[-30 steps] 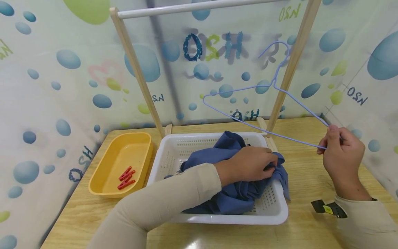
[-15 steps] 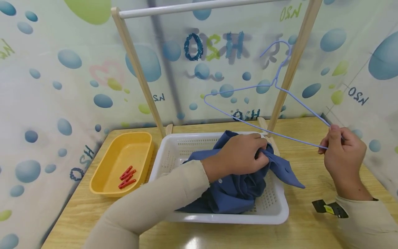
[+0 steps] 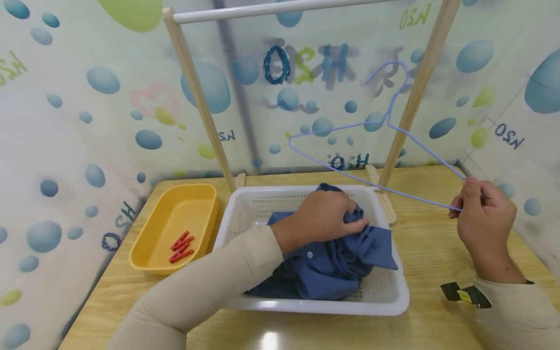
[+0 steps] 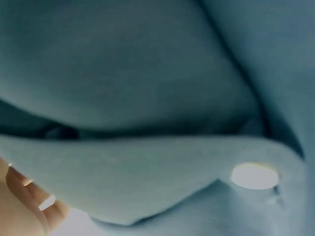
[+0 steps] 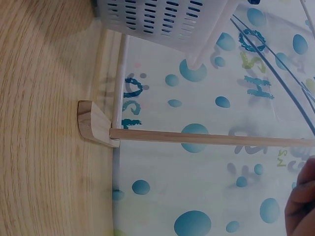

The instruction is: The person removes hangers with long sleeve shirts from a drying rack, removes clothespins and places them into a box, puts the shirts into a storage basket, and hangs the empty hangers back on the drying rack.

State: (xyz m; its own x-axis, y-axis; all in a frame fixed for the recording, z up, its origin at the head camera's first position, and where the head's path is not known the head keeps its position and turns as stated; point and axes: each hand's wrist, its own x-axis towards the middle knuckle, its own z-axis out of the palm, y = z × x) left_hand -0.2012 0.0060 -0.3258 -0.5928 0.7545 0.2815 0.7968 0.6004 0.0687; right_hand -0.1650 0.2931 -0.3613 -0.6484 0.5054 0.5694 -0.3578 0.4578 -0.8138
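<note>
Bunched in a white perforated basket [image 3: 315,306] lies a blue button-up shirt [image 3: 325,279]. My left hand [image 3: 321,216] grips a fold of it over the basket's middle; a pointed blue flap hangs on the right of that hand. Close blue cloth with a pale button [image 4: 255,176] fills most of the left wrist view, and a few fingers [image 4: 29,196] show at its lower left. Raised at the right, my right hand [image 3: 487,223] holds a thin blue wire hanger [image 3: 389,115] by one end, its hook up. In the right wrist view only part of that hand [image 5: 302,196] shows.
A yellow tray [image 3: 162,218] with several red clothespins [image 3: 181,248] stands left of the basket. Behind the basket rises a wooden rack [image 3: 199,95] with a white top rail [image 3: 280,8]. A black strap [image 3: 465,295] is by the right sleeve.
My left hand has moved left, holding the shirt fabric. The flap that swung out past the basket's right rim now hangs within it. The right hand and hanger barely moved.
</note>
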